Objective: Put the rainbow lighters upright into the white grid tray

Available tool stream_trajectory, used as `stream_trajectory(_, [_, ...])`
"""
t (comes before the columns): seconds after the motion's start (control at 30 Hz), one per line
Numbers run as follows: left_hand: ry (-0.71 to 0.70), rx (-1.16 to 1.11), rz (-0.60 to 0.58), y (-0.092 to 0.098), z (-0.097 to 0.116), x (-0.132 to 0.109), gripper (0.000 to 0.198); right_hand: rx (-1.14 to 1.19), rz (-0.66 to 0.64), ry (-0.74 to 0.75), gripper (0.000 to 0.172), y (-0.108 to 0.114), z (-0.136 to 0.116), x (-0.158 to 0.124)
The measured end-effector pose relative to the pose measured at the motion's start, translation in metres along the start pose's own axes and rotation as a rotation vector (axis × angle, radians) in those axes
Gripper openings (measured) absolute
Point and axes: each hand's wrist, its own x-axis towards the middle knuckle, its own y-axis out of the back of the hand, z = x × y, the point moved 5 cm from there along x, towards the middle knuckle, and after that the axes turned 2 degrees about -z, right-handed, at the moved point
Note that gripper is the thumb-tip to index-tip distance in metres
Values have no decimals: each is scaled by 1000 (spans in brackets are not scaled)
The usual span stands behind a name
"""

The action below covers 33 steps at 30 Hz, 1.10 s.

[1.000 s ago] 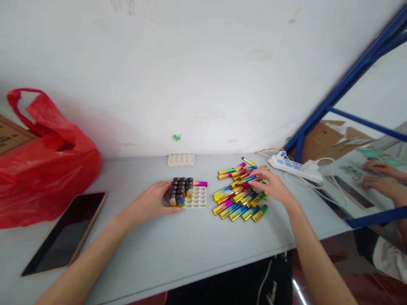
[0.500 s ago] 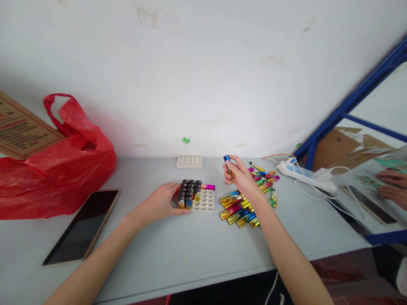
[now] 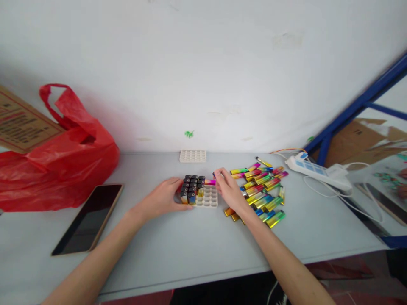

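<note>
My left hand (image 3: 163,197) is curled around the left end of a white grid tray (image 3: 210,201), gripping the block of black-topped lighters (image 3: 192,186) that stand upright in its cells. A shorter yellow piece (image 3: 200,193) stands beside them. Several cells on the tray's right side hold nothing. A magenta lighter body (image 3: 210,182) lies at the tray's back edge. Just right of the tray, my right hand (image 3: 227,188) is closed on a lighter; only its dark blue end (image 3: 215,174) shows past the fingers. Shiny multicoloured lighters (image 3: 259,197) lie in a loose pile beyond that hand.
A second white grid tray (image 3: 193,156) rests by the wall. On the left are a dark-screened tablet (image 3: 87,220), a red plastic bag (image 3: 85,148) and a cardboard box (image 3: 28,120). A power strip (image 3: 318,171) with cables sits right, near a blue frame (image 3: 346,114).
My right hand has moved left and slightly down with the lighter, from above the pile to beside the tray. My left hand keeps its hold. The view has shifted slightly.
</note>
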Motion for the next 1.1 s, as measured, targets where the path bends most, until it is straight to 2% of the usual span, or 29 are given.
stream_trajectory(0.2, [4,-16,-8,-1,-3,0,58,137,-66,-17,59,-9,-10,-3])
stream_trajectory(0.33, [14,-4,-12,-2,-5,1,58,186,-21,-87,70,-8,-12,-5])
stream_trajectory(0.43, [-4,-5,-7,-3,-6,1,57,131,-8,-121,78,-8,-11,-6])
stream_trajectory(0.73, [-9,12,-6,-2,-5,1,57,118,-14,-99,59,-8,-11,-4])
stream_trajectory(0.93, [-3,17,-8,-2,-7,1,57,120,-7,-123,68,-8,-12,-5])
stream_trajectory(1.1, [-1,14,-11,-1,-4,1,56,77,0,-84,64,-5,-9,-3])
